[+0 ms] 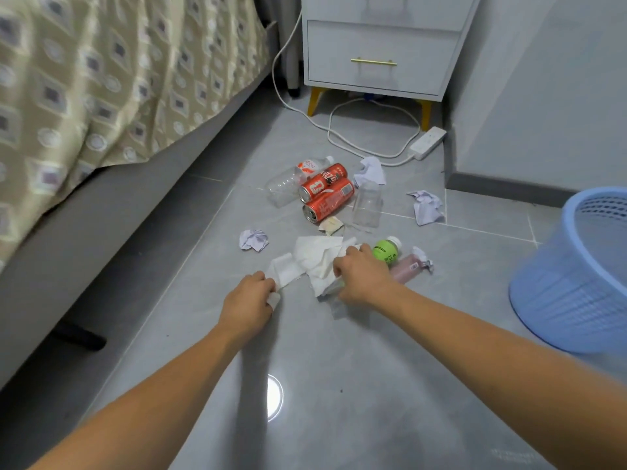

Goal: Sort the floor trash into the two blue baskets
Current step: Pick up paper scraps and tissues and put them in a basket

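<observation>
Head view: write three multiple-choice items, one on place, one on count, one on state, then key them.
1. Where is the blue basket?
A. at the right edge
B. under the bed
C. on the nightstand

2. How many red cans lie on the floor?
A. one
B. two
C. four

3. What is the left hand doing?
A. resting flat on bare floor
B. gripping white tissue
C. holding a can

A: it stands right of the litter.
B: two lie side by side.
B: its fingers close on tissue, as do the right hand's.

Glossy grey floor tiles (339, 385); soft white tissue (315, 256); shiny metal cans (325, 195); blue plastic mesh basket (573, 286).
</observation>
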`<move>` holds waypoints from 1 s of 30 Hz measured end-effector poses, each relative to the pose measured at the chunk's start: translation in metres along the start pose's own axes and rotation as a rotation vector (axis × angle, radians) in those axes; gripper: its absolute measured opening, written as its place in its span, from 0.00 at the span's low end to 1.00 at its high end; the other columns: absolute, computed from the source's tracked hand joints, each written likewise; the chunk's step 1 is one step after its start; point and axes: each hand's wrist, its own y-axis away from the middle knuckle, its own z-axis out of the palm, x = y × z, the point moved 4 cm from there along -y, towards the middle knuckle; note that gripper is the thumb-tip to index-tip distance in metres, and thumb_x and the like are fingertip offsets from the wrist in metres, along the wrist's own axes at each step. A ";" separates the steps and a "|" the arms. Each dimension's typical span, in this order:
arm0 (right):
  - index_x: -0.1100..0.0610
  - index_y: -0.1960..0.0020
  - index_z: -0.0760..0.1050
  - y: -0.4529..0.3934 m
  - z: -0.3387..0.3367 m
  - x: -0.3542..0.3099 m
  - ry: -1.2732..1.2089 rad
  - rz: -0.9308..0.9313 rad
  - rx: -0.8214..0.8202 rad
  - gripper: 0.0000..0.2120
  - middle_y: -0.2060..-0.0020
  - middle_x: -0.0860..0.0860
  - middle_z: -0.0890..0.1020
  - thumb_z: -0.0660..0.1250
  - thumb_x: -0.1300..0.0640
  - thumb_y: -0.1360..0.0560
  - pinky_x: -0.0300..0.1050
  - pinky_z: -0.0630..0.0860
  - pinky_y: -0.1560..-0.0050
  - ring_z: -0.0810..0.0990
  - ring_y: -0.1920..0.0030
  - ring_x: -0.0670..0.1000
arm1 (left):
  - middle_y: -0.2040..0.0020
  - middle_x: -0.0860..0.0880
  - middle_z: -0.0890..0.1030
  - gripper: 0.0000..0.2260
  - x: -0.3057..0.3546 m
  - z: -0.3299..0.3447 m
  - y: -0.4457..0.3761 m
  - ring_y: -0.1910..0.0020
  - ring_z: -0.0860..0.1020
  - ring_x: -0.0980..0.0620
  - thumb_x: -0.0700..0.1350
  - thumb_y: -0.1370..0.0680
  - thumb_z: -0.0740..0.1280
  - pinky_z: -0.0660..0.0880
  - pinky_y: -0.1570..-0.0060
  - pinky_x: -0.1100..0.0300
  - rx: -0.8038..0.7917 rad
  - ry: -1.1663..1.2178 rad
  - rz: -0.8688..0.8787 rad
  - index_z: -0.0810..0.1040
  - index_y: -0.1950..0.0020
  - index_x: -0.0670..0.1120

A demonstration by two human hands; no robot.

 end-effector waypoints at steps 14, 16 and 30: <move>0.53 0.60 0.75 0.048 -0.053 -0.010 -0.442 -0.066 0.503 0.03 0.63 0.47 0.79 0.67 0.60 0.30 0.48 0.69 0.60 0.76 0.56 0.53 | 0.66 0.50 0.72 0.06 0.019 -0.076 0.043 0.67 0.67 0.51 0.37 0.33 0.63 0.62 0.69 0.56 0.505 0.600 0.076 0.69 0.61 0.46; 0.54 0.61 0.75 0.080 -0.066 -0.002 -0.578 0.005 0.605 0.05 0.66 0.46 0.78 0.68 0.62 0.31 0.46 0.68 0.62 0.75 0.61 0.49 | 0.67 0.48 0.71 0.06 0.035 -0.093 0.045 0.68 0.66 0.51 0.35 0.33 0.64 0.62 0.69 0.58 0.529 0.655 0.132 0.70 0.61 0.45; 0.57 0.59 0.74 0.424 -0.159 0.126 -0.525 0.524 1.115 0.09 0.64 0.53 0.77 0.71 0.68 0.27 0.42 0.69 0.66 0.73 0.66 0.51 | 0.67 0.53 0.69 0.07 0.375 -0.173 0.141 0.68 0.66 0.51 0.34 0.31 0.67 0.60 0.68 0.61 0.214 0.910 1.001 0.69 0.61 0.42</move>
